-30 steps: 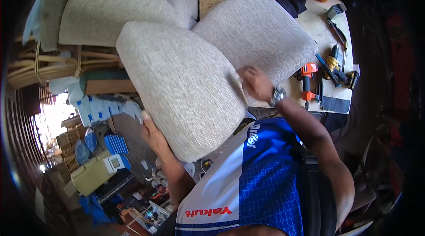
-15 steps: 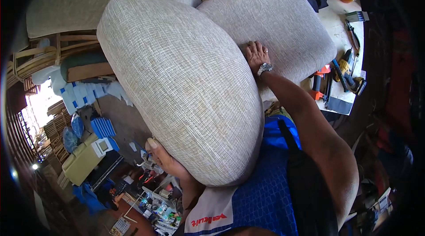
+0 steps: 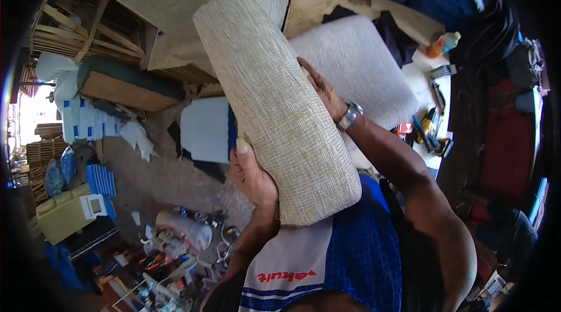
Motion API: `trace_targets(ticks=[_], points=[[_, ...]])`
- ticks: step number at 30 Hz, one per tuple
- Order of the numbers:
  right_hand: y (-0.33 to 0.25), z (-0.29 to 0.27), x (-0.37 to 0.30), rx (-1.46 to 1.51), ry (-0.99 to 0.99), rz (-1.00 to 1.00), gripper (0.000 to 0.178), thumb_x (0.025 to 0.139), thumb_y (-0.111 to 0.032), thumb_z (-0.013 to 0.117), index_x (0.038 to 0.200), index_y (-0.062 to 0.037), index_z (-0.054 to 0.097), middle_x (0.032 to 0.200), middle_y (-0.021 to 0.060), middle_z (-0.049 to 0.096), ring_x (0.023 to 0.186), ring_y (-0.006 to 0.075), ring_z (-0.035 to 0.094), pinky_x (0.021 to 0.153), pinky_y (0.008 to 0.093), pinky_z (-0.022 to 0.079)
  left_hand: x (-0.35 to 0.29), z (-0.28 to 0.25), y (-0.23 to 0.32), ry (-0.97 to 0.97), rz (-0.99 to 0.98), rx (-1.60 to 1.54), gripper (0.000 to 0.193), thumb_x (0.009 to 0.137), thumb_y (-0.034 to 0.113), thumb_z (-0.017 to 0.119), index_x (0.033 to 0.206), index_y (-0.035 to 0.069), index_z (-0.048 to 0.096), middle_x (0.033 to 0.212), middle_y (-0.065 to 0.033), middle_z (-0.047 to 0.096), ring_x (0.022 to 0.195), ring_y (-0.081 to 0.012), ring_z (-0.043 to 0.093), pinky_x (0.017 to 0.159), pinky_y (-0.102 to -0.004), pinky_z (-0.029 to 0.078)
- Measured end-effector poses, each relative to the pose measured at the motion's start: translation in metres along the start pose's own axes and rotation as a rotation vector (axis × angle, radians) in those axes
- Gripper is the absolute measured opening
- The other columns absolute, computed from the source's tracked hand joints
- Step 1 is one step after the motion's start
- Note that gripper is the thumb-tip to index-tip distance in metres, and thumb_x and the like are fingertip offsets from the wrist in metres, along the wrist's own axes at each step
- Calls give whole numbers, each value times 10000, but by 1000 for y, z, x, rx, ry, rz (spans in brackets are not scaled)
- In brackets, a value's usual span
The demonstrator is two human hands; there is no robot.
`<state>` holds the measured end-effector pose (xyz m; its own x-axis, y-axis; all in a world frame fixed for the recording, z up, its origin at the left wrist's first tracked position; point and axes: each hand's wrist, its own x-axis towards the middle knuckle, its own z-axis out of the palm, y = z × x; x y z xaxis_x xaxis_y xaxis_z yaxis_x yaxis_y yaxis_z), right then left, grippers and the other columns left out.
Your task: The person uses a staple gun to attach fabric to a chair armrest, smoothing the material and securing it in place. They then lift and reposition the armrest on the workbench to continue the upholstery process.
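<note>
In front of the shirt point(image 3: 298, 256), the left hand point(image 3: 255, 178) grasps a beige cushion point(image 3: 280, 107) by one long side; the right hand point(image 3: 325, 93) clasps the other, likely because its bulk needs support from both. Beyond, a paler cushion point(image 3: 365, 72) lies on the surface point(image 3: 310, 5).

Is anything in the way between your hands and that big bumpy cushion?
Nothing visible is. The left hand touches the beige cushion at its left edge, and the right hand is against its right side. The other cushion lies beyond the right hand, not in between.
</note>
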<state>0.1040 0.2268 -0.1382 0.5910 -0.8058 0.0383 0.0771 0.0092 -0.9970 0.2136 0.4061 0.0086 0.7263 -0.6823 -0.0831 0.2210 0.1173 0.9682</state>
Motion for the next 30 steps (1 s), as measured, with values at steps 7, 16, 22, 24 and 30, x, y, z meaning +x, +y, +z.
trace_targets(ticks=[7, 16, 22, 24, 30], points=[[-126, 14, -53, -264, -29, -140, 763, 1035, -497, 344, 1566, -14, 86, 1634, 223, 66, 1523, 312, 78, 1226, 400, 137, -4, 0, -7, -17, -34, -114, 409, 1034, 364, 490, 1085, -30, 586, 1019, -128, 649, 915, -159, 600, 796, -316, 488], [-118, -19, 11, -38, -90, -131, 874, 970, -663, 302, 1558, -26, 190, 1617, 225, 166, 1509, 351, 139, 1209, 518, 148, -2, -11, -14, -60, 42, -11, 299, 1045, 255, 498, 963, -10, 608, 953, -81, 654, 839, -97, 545, 792, -283, 457], [-118, -4, 87, -380, -92, -226, 889, 981, -659, 221, 1564, -1, 86, 1635, 212, 100, 1524, 310, 75, 1222, 426, 145, -1, -9, -12, -20, -2, -84, 274, 1046, 223, 496, 944, -4, 612, 927, -61, 655, 844, -91, 549, 819, -260, 445], [-129, 4, 59, -443, -141, -283, 917, 967, -680, 234, 1563, 4, 95, 1635, 224, 60, 1525, 319, 37, 1220, 439, 147, -3, -9, -10, 6, 1, -142, 280, 1048, 220, 485, 970, -15, 617, 939, -65, 658, 848, -98, 555, 832, -262, 445], [-147, 12, -10, -849, -280, -482, 1053, 874, -818, 266, 1570, -39, 131, 1628, 225, 96, 1510, 401, 23, 1188, 599, 122, -9, -18, -25, -33, -14, -151, 315, 1055, 221, 442, 1094, -48, 602, 1010, -82, 656, 885, -113, 565, 827, -273, 456]])
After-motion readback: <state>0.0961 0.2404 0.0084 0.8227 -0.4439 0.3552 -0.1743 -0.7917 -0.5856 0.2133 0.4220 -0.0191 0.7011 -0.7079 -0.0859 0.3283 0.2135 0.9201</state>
